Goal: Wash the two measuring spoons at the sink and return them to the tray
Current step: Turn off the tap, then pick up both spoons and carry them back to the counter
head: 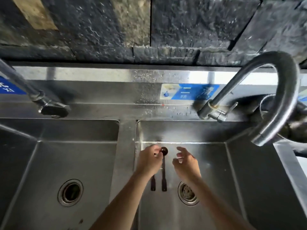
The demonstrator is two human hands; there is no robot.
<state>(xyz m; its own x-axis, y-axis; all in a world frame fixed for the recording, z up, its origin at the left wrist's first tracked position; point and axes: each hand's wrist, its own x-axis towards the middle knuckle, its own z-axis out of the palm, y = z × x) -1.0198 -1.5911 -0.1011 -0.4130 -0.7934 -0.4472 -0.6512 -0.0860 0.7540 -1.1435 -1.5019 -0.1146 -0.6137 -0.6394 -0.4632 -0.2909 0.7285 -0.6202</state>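
Note:
My left hand grips two dark measuring spoons over the right basin of a steel sink. One spoon shows its round bowl above my fingers and its long handle hanging down. Of the second spoon only the handle end shows below my hand; its bowl is hidden. My right hand hovers just right of the spoons, fingers spread and curled, holding nothing. No tray is in view.
A curved steel faucet arches over the right basin's far right corner, no water visibly running. Drains sit in the right basin and the left basin. A second tap stands behind the left basin. A dark stone wall is behind.

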